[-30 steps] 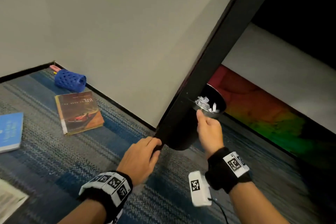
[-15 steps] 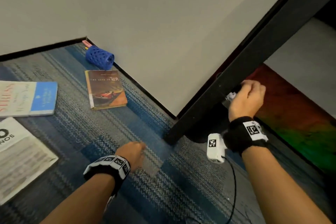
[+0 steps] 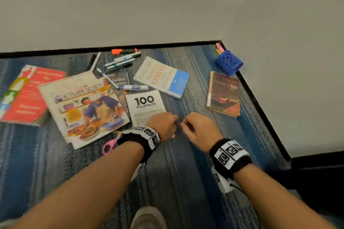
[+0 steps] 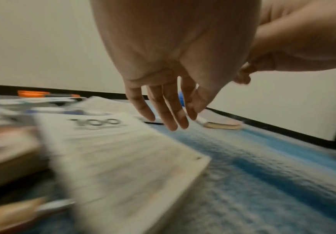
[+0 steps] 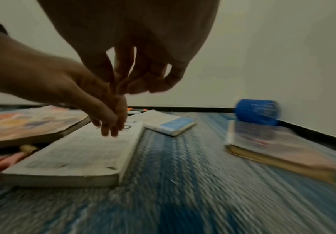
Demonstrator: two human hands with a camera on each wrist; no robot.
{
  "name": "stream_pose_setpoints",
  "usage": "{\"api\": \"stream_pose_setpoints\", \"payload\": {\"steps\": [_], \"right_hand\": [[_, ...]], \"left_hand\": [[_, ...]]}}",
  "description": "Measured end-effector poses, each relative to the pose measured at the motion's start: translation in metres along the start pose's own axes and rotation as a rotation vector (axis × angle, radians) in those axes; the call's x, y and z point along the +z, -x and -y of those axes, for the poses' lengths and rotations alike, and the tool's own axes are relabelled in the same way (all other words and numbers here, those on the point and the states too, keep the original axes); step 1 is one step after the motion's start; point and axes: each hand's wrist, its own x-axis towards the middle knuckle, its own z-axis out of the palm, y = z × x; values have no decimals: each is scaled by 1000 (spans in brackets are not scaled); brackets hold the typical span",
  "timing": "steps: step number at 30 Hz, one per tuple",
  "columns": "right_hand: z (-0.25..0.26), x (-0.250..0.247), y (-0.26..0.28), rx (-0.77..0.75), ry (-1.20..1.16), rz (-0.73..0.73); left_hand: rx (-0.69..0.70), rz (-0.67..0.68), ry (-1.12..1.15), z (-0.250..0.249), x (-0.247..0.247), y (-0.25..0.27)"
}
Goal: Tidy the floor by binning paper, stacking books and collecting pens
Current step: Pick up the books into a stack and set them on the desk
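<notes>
Both my hands hover close together just above the blue carpet. My left hand (image 3: pixel 173 126) hangs with straight fingers (image 4: pixel 173 120) over the near corner of the white "100 Filipinos" book (image 3: pixel 145 104) and holds nothing. My right hand (image 3: pixel 185 126) is beside it, fingers (image 5: pixel 143 85) loosely curled and empty. Other books lie around: a cookbook (image 3: pixel 81 106), a red book (image 3: pixel 28 95), a white and blue one (image 3: pixel 162 76), a brown one (image 3: pixel 223 95). Several pens (image 3: pixel 121 61) lie by the far wall. A blue pen holder (image 3: pixel 229 62) lies on its side in the corner.
Pink scissors (image 3: pixel 109 146) poke out under my left wrist. A white marker (image 3: pixel 134 87) lies between the books. My shoe (image 3: pixel 149 217) is at the bottom edge. Walls close the far side and the right, with a dark edge (image 3: pixel 316 173) at lower right.
The view has swung left, away from the bin under the dark desk. My right hand left the bin and my left hand rose; both now meet over the carpet by the books.
</notes>
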Motion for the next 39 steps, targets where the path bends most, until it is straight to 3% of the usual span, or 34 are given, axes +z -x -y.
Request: {"api": "stream_pose_setpoints", "payload": {"steps": [2, 4, 8, 11, 14, 16, 20, 23, 26, 28, 31, 33, 36, 39], "right_hand": [[19, 12, -49, -19, 86, 284], [39, 23, -91, 51, 153, 458], [59, 49, -135, 333, 126, 361], [60, 76, -140, 594, 126, 357], [66, 91, -134, 812, 158, 326], [56, 100, -138, 873, 84, 327], [28, 103, -149, 823, -136, 360], [36, 82, -139, 825, -338, 361], [34, 74, -129, 823, -306, 374], [33, 68, -130, 744, -218, 285], [60, 51, -142, 585, -394, 64], [91, 39, -155, 493, -588, 111], [132, 22, -165, 312, -901, 275], [144, 19, -167, 346, -1279, 280]], "left_hand": [[-128, -86, 0, 46, -13, 23], [-270, -161, -30, 85, -21, 49], [-703, -284, 4, 143, -22, 102], [-1072, -387, 174, 169, -15, 136], [-1237, -386, 494, 188, -5, 150], [-1224, -363, 697, 196, -1, 149], [-1138, -602, 1235, 214, 18, 134], [-1029, -702, 1420, 232, 30, 122], [-877, -780, 1521, 205, -9, 125], [-773, -845, 1516, 191, -29, 117], [-621, -902, 1281, 172, -58, 116], [-464, -892, 1200, 159, -76, 124], [-249, -855, 1276, 145, -97, 137], [-142, -791, 1236, 153, -111, 147]]}}
